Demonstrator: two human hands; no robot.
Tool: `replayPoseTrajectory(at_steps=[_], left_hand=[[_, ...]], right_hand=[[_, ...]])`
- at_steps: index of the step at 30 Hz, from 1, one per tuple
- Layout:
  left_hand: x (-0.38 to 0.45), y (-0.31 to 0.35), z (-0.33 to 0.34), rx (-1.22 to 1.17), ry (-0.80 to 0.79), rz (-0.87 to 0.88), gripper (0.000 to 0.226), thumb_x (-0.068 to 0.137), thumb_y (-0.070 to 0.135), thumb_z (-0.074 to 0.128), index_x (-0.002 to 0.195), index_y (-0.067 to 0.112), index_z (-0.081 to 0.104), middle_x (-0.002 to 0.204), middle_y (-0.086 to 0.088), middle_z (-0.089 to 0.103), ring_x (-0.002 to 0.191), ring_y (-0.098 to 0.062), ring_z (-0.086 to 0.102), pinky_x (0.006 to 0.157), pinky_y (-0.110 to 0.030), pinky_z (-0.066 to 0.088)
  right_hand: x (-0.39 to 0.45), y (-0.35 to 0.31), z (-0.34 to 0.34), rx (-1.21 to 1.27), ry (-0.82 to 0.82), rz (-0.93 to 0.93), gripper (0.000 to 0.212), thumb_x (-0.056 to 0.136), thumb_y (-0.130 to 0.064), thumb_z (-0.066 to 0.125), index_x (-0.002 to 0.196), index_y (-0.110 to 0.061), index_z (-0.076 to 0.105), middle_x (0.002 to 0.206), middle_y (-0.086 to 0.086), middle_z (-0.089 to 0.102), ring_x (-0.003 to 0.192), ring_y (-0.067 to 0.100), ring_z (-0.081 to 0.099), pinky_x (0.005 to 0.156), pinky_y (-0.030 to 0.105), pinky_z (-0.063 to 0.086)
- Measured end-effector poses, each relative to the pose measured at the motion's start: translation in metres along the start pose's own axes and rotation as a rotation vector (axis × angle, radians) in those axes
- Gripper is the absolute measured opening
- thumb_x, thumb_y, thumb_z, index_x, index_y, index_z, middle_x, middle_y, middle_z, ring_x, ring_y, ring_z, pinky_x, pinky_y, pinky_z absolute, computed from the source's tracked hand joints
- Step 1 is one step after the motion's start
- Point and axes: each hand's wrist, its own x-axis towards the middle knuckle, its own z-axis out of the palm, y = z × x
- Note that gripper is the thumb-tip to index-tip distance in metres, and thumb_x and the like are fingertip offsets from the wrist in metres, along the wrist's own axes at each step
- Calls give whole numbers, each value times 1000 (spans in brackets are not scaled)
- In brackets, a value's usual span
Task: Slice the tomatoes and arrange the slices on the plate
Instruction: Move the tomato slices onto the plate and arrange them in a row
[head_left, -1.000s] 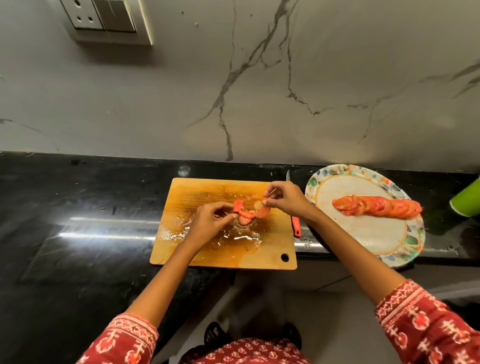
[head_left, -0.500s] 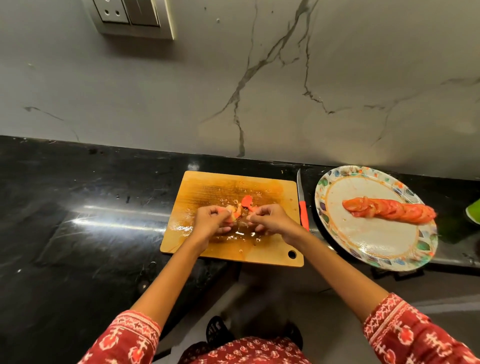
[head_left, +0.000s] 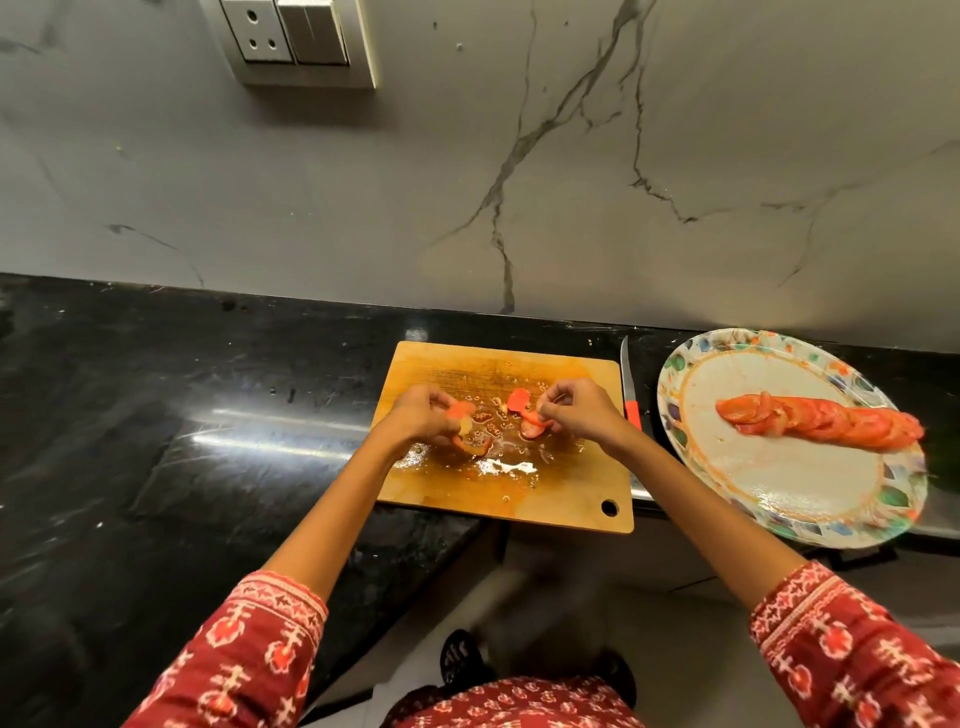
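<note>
Tomato scraps (head_left: 524, 413) now split apart on the wet cutting board (head_left: 545, 488): left hand (head_left: 423, 418) pinches one piece, right hand (head_left: 574, 410) another, both gathering leftovers while the sliced row (head_left: 821, 423) waits on the plate (head_left: 779, 499).

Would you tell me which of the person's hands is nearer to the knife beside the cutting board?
Right. The right hand works over the board's right half, just left of the knife; the left hand is over the board's left half, farther off.
</note>
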Motion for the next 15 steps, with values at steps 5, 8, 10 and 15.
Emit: replayPoseTrajectory(at_steps=[5, 8, 10, 15], left_hand=[[1, 3, -10, 139, 142, 80, 15, 74, -3, 71, 76, 10, 62, 85, -7, 61, 89, -22, 59, 78, -34, 53], [6, -3, -11, 193, 195, 116, 7, 78, 0, 69, 84, 3, 69, 88, -9, 65, 85, -18, 57, 79, -33, 52], [8, -5, -8, 202, 183, 131, 12, 82, 2, 64, 94, 4, 68, 100, -13, 65, 88, -21, 58, 80, -36, 53], [13, -9, -4, 294, 145, 159, 21, 91, 10, 54, 109, 11, 65, 109, -9, 59, 81, -21, 59, 64, -32, 56]], right_hand=[[12, -7, -1, -124, 33, -85, 4, 88, -12, 60, 89, -10, 64, 99, 5, 62, 92, 14, 55, 80, 32, 49], [20, -1, -8, -218, 92, -99, 8, 88, -14, 61, 91, -9, 66, 98, 6, 66, 86, 12, 57, 77, 32, 51], [23, 5, -12, -274, 117, -96, 7, 87, -15, 62, 91, -11, 66, 98, 6, 67, 85, 14, 59, 77, 34, 52], [22, 13, -8, -449, 45, -166, 12, 85, -12, 65, 97, -11, 65, 102, 7, 66, 92, 19, 62, 79, 35, 54]])
